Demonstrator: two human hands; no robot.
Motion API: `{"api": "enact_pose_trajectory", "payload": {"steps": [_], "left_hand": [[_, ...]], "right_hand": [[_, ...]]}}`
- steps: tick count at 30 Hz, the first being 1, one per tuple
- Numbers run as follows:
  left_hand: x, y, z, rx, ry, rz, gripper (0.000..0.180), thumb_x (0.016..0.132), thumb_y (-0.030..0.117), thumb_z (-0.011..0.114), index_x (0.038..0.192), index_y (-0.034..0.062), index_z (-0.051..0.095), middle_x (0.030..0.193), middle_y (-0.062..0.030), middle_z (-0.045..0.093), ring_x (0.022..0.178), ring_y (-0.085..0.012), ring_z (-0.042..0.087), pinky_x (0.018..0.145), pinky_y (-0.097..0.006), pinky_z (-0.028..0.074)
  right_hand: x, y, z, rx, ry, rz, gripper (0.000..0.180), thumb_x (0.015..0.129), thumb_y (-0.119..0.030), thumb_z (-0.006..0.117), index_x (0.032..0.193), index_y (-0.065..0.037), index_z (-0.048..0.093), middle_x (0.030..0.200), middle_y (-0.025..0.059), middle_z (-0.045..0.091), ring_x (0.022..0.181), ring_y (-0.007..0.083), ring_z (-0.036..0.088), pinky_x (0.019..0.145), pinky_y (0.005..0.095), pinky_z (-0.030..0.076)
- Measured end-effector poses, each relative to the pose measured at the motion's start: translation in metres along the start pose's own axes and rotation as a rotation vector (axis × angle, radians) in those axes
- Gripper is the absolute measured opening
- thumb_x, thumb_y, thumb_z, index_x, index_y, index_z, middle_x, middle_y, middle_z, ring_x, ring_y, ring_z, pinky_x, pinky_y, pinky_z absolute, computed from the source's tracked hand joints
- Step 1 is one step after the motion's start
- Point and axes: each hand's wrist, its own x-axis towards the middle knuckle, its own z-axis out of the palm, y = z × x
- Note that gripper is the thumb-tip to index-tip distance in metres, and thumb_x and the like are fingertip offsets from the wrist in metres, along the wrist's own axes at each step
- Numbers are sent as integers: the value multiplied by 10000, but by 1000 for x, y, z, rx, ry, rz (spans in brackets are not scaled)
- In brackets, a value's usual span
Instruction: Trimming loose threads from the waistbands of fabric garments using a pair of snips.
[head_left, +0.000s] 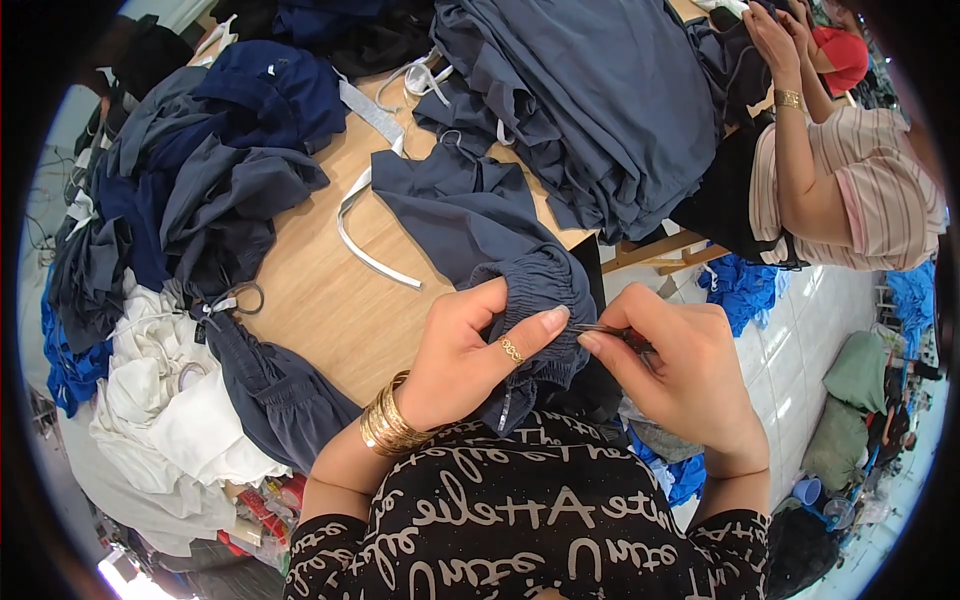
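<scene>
A dark blue-grey garment (450,215) with a gathered elastic edge stretches from the table toward my body. My left hand (470,340), with bracelets at the wrist and a ring, is closed on that gathered edge, thumb lying on top. In my right hand (685,365) is a small pair of thread snips (632,338), with dark handles mostly covered by the fingers. Its thin metal tip points left and meets the gathered cloth close to my left thumb. Whether the blades are apart is too small to tell.
A big heap of blue-grey cloth (590,110) covers the table's far right. Navy and grey garments (220,150) are piled at left, above white cloth (170,390). A white strip (350,235) lies on the wooden table (310,270). Another person (820,185) works at far right.
</scene>
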Motion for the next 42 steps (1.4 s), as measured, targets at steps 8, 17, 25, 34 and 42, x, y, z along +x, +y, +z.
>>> {"api": "enact_pose_trajectory", "payload": {"steps": [8, 17, 25, 34, 42], "left_hand": [[-1, 1, -1, -53, -5, -33, 170, 852, 121, 614, 924, -32, 606, 792, -7, 627, 721, -30, 529, 646, -208, 451], [0, -1, 0, -24, -5, -14, 167, 846, 128, 624, 899, -29, 601, 771, 5, 614, 700, -25, 509, 626, -204, 439], [-1, -7, 0, -23, -28, -35, 165, 846, 134, 627, 889, -23, 600, 723, 21, 573, 661, -23, 469, 581, -202, 407], [1, -3, 3, -53, 2, -23, 155, 844, 124, 627, 881, -23, 600, 733, 23, 584, 675, -19, 478, 597, -197, 414], [1, -4, 2, -12, -3, -16, 157, 842, 123, 627, 890, -24, 604, 740, 18, 595, 678, -18, 484, 601, -198, 424]], "right_hand": [[-1, 10, 2, 271, -82, 130, 161, 785, -94, 649, 756, -35, 502, 558, 83, 526, 475, 242, 539, 448, 293, 393], [-2, 12, 5, 241, -69, 113, 163, 757, -45, 670, 711, -2, 519, 565, 15, 493, 489, 58, 421, 457, 204, 315], [2, 11, -2, 324, -125, 209, 172, 784, -101, 654, 757, -21, 504, 564, 87, 532, 479, 202, 542, 461, 274, 393], [-1, 10, -3, 180, -119, 92, 178, 778, -108, 652, 761, -30, 493, 567, 106, 540, 495, 273, 562, 463, 308, 413], [-2, 10, 0, 99, -61, 31, 175, 748, -55, 669, 703, -20, 504, 515, 58, 474, 415, 151, 461, 417, 243, 325]]}}
